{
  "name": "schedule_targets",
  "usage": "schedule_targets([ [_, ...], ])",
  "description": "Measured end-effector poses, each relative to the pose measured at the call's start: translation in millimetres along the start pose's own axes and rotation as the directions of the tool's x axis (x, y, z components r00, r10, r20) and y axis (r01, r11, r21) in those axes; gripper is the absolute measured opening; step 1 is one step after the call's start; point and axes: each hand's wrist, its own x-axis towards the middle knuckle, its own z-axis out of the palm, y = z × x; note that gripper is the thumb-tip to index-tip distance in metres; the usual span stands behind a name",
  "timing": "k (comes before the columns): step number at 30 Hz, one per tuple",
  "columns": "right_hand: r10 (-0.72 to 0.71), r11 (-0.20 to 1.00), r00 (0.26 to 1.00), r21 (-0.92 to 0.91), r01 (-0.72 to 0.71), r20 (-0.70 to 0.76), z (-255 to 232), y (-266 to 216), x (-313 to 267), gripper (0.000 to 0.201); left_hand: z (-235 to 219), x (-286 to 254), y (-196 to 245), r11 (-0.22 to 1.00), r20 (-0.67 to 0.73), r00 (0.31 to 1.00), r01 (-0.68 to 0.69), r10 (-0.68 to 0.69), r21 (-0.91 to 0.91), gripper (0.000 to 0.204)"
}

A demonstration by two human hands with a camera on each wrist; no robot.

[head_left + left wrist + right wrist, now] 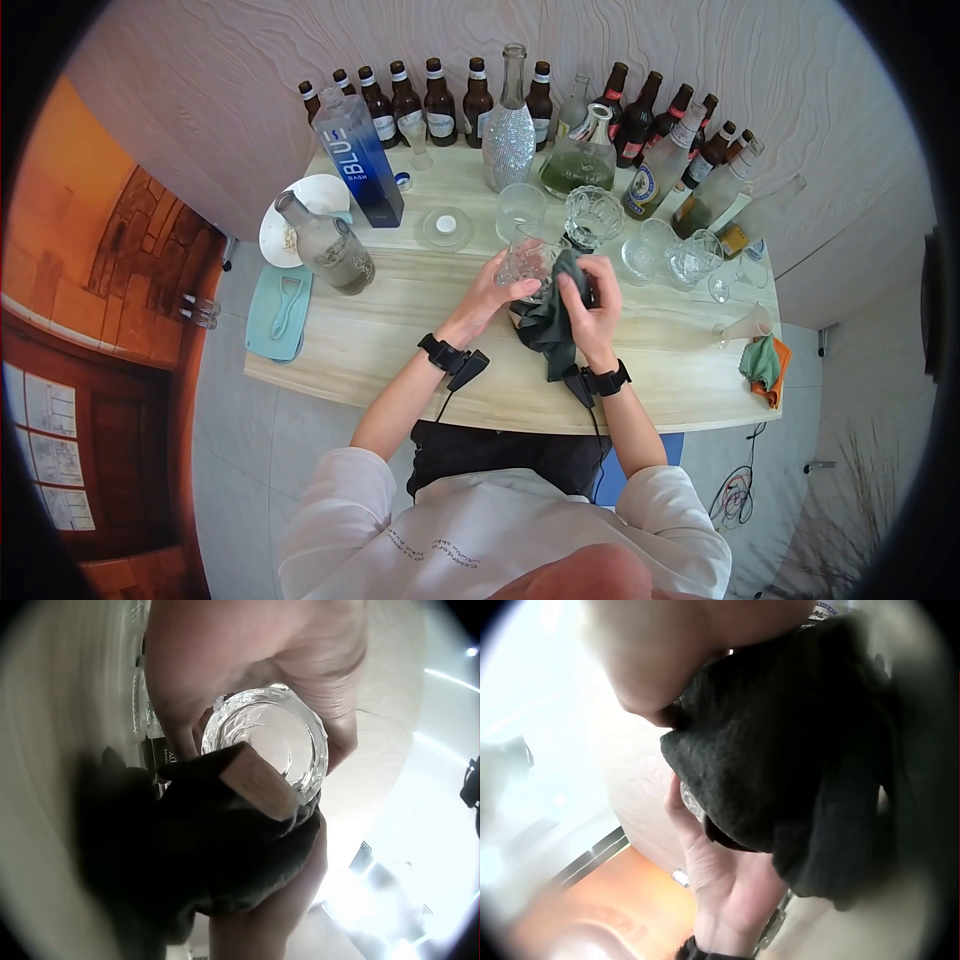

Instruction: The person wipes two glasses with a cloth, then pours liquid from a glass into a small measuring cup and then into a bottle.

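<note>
A cut-glass tumbler (528, 265) is held above a pale wood tabletop (400, 345), in front of a seated person's torso, with the left hand (493, 298) curled round it from the left and a dark cloth (549, 328) against its right side. The right hand (598, 305) pinches the cloth between thumb and fingers, to the right of the glass, so the left is the nearer hand, gripping the glass directly, while the cloth lies between glass and right hand. The tumbler's long axis is hard to read from overhead, but the left wrist view looks almost straight onto one round end, the cloth overlapping its lower edge; whether that end is mouth or base cannot be told. The right wrist view hides nearly all the glass behind dark folds, leaving a glinting sliver beside the left fingers, and shows the open underside of the left palm, unseen from above. Only the head view takes in the wider table: a clear glass (521, 210) and a scalloped glass bowl (592, 217) just beyond the hands, a blue bottle (362, 165) farther off to the left, and brown bottles (439, 105) lined up at the back.
</note>
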Motion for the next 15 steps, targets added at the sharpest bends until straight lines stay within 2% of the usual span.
schedule_targets([
  [2,0.064,0.998,0.996,0.031,-0.063,-0.056,-2,5,-1,0.02,8,-3,8,0.999,0.032,0.999,0.007,-0.008,0.031,0.081],
  [5,0.164,0.98,0.982,0.13,-0.151,-0.093,4,3,-1,0.019,3,-5,5,0.997,0.02,1.0,0.017,-0.016,-0.08,0.081],
  [8,0.128,0.992,0.99,0.008,-0.129,0.052,-3,2,1,0.018,8,-2,2,0.96,-0.06,0.997,-0.058,0.044,-0.273,0.082],
  [11,-0.031,1.0,0.993,0.003,0.031,0.11,1,-9,4,0.02,2,-1,2,0.937,-0.08,0.996,-0.071,0.046,-0.341,0.082],
  [15,-0.067,0.998,0.988,0.003,0.067,0.137,0,-8,4,0.022,-1,1,-3,0.951,-0.039,0.999,-0.048,0.038,-0.307,0.08],
])
